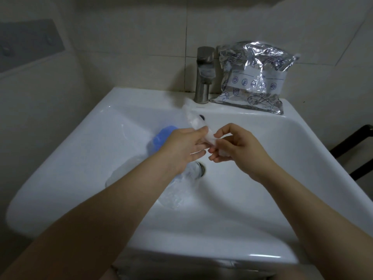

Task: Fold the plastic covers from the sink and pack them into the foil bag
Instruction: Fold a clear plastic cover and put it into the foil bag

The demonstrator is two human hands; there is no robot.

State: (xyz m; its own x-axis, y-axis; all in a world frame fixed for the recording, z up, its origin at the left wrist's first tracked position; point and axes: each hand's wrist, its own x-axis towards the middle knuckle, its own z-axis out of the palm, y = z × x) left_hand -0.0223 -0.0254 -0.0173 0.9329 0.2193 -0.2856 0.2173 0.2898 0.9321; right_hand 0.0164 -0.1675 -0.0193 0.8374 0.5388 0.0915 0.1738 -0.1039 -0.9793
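Plastic cover (196,126), thin, clear and limp, looks featherlight and slippery; left hand (184,147) and right hand (235,148) both pinch its bunched end; gripping edges seems wisest.

The clear plastic cover (198,126) pinched between the two hands is smeared by motion, so its folds cannot be read, and its near end is hidden behind the fingers of the right hand (237,147). The left hand (184,147) and forearm hide part of the blue-edged covers (161,136) lying in the sink (262,199) and half the drain (200,168). Small print on the foil bag (254,77) label is too small to read. The dark rack (361,146) is cut off by the right edge
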